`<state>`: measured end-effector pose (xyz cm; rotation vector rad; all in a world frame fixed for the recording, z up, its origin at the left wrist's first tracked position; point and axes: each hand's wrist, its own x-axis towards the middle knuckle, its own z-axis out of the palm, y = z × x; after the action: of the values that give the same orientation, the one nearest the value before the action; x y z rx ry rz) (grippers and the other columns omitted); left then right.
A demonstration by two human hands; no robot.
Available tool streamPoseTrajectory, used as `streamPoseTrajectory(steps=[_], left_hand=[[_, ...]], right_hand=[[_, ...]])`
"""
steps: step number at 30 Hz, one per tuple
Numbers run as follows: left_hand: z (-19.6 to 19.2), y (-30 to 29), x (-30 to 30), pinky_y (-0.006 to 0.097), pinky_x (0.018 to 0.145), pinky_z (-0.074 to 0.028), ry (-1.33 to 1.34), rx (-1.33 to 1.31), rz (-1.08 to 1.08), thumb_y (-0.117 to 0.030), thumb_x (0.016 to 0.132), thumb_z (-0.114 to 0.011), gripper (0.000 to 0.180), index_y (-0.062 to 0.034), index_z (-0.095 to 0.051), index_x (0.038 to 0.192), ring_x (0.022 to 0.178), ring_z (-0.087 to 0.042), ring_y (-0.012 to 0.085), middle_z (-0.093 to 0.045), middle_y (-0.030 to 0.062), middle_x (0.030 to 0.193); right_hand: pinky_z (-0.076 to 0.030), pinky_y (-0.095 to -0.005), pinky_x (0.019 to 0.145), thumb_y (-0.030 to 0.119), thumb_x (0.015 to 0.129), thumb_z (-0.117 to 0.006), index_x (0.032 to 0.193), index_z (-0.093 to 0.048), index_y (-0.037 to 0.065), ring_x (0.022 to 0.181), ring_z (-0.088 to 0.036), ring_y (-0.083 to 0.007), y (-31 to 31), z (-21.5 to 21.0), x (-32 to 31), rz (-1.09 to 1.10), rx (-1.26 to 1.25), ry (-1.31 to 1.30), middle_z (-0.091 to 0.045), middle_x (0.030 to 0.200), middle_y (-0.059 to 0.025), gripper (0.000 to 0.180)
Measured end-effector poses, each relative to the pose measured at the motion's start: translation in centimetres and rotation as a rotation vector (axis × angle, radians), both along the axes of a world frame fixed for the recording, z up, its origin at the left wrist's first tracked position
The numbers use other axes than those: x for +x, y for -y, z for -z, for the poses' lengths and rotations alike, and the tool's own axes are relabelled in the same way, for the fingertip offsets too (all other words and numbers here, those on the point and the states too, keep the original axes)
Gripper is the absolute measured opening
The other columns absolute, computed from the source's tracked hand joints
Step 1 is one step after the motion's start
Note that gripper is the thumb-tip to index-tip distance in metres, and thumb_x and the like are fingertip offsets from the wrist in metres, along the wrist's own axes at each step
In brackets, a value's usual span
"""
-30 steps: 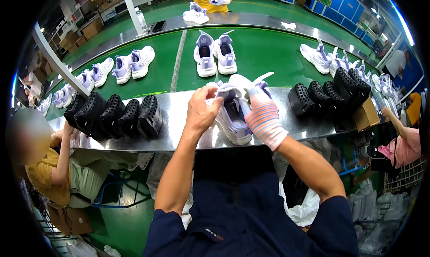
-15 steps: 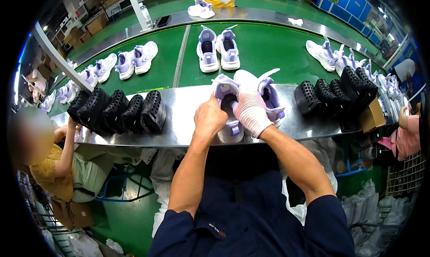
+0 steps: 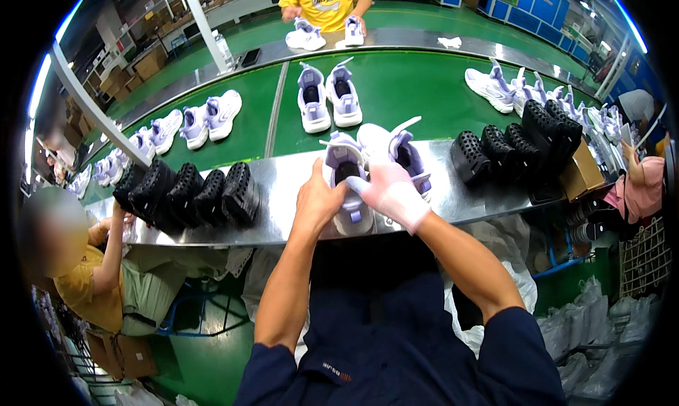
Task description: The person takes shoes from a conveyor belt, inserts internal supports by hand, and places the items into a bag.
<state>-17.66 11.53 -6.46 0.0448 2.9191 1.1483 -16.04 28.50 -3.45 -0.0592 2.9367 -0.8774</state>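
Observation:
A white and lilac sneaker point(image 3: 353, 218) stands on the metal ledge in front of me, its heel toward me. My left hand point(image 3: 316, 199) is closed around its left side, thumb at the collar. My right hand point(image 3: 397, 196), in a thin glove blurred by motion, grips the right side of the collar; its thumb lies by the opening and its other fingers are partly hidden. Directly right of it is the matching sneaker point(image 3: 407, 151), partly covered by the gloved hand. Both hands touch the near sneaker.
Another sneaker pair point(image 3: 344, 103) stands ahead on the green belt point(image 3: 269, 80). Black perforated shoe forms point(image 3: 239, 194) line the ledge at left, more point(image 3: 470, 156) at right beside a cardboard box point(image 3: 583, 172). Co-workers sit left and right; one in yellow point(image 3: 327, 3) stands opposite.
My gloved right hand has drawn back from the right sneaker's tongue area to the near sneaker's collar. My left thumb has moved to the collar. The view has shifted, showing more of the person opposite.

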Motion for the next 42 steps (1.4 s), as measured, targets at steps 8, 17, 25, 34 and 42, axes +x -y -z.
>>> streamPoseTrajectory(steps=[8,17,25,34,42], left_hand=[[-1.1,-0.5,7.4,0.046,0.089,-0.052,-0.528,0.054,0.392,-0.003,0.080,-0.077,0.043,-0.0011,-0.064,0.122,0.102,-0.062,0.0392,-0.066,0.0194,0.106],[-3.0,-3.1,3.2,0.054,0.083,-0.057,-0.024,-0.046,0.719,-0.019,0.085,-0.073,0.067,-0.0076,-0.048,0.146,0.086,-0.071,0.0484,-0.071,0.0299,0.089],[-2.5,-7.9,0.8,0.055,0.073,-0.055,-0.125,-0.356,0.590,-0.031,0.092,-0.075,0.036,-0.0036,-0.060,0.109,0.084,-0.072,0.0437,-0.073,0.0206,0.081],[-0.2,-16.8,-13.0,0.054,0.073,-0.056,-0.417,-0.339,0.667,-0.035,0.093,-0.074,0.035,-0.0065,-0.062,0.109,0.086,-0.071,0.0432,-0.071,0.0209,0.084],[2.8,-18.4,-21.3,0.053,0.094,-0.053,-0.324,-0.423,0.414,-0.036,0.088,-0.080,0.053,-0.0132,-0.062,0.132,0.118,-0.058,0.0446,-0.064,0.0248,0.125]], right_hand=[[-0.054,-0.0435,0.093,0.044,0.088,-0.079,0.119,-0.067,-0.002,0.100,-0.070,-0.0410,-11.0,3.7,2.3,0.341,-0.148,-0.498,-0.073,0.106,-0.0239,0.057],[-0.056,-0.0385,0.082,0.035,0.101,-0.068,0.114,-0.068,-0.005,0.090,-0.071,-0.0253,-8.4,7.1,2.9,0.203,-0.506,-0.267,-0.073,0.102,-0.0184,0.042],[-0.055,-0.0402,0.084,0.019,0.100,-0.067,0.116,-0.069,-0.001,0.094,-0.070,-0.0267,-10.9,11.2,6.0,0.444,-0.136,-0.579,-0.073,0.106,-0.0168,0.026],[-0.052,-0.0474,0.088,0.012,0.082,-0.075,0.096,-0.071,0.006,0.096,-0.067,-0.0362,-10.6,13.8,6.2,0.275,0.146,-0.842,-0.071,0.104,-0.0137,0.015],[-0.053,-0.0453,0.087,0.014,0.079,-0.074,0.094,-0.071,0.008,0.097,-0.066,-0.0340,-9.8,13.1,6.3,0.337,0.161,-0.766,-0.071,0.104,-0.0109,0.016]])
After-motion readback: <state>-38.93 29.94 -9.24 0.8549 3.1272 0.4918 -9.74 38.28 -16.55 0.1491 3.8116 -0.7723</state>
